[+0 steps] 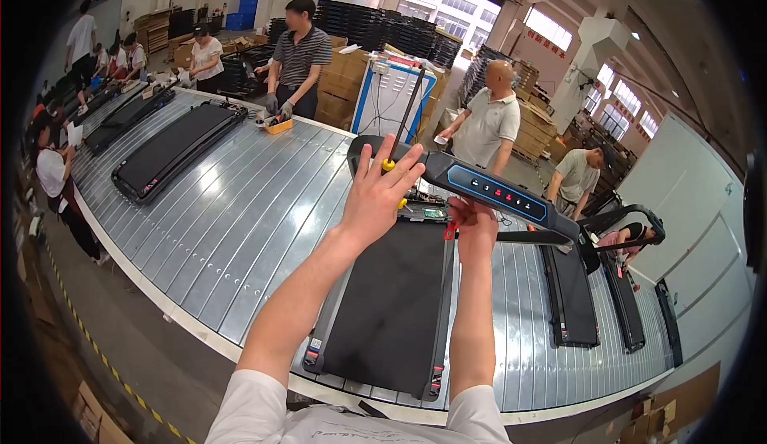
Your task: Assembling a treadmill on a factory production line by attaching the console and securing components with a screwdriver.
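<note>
Two bare hands reach forward over a flat black treadmill point(391, 300) lying on a wide ribbed metal conveyor point(240, 212) that serves as the desk. The left hand point(382, 192) is spread wide, fingers fanned, its palm toward the long black console bar with a blue-edged control panel point(491, 191); a small yellow round part point(388, 165) shows between its fingers, though whether it is gripped cannot be told. The right hand point(473, 219) is closed under the bar beside a small red object point(451, 228), perhaps a tool handle. The bar lies just beyond both hands, its long axis running from far left to near right, raised above the treadmill's far end; the right hand is nearer its middle. The treadmill's matte belt runs lengthwise toward the person. Further black treadmills point(172, 148) rest to the left and right, with workers and stacked cardboard cartons point(351, 65) behind.
</note>
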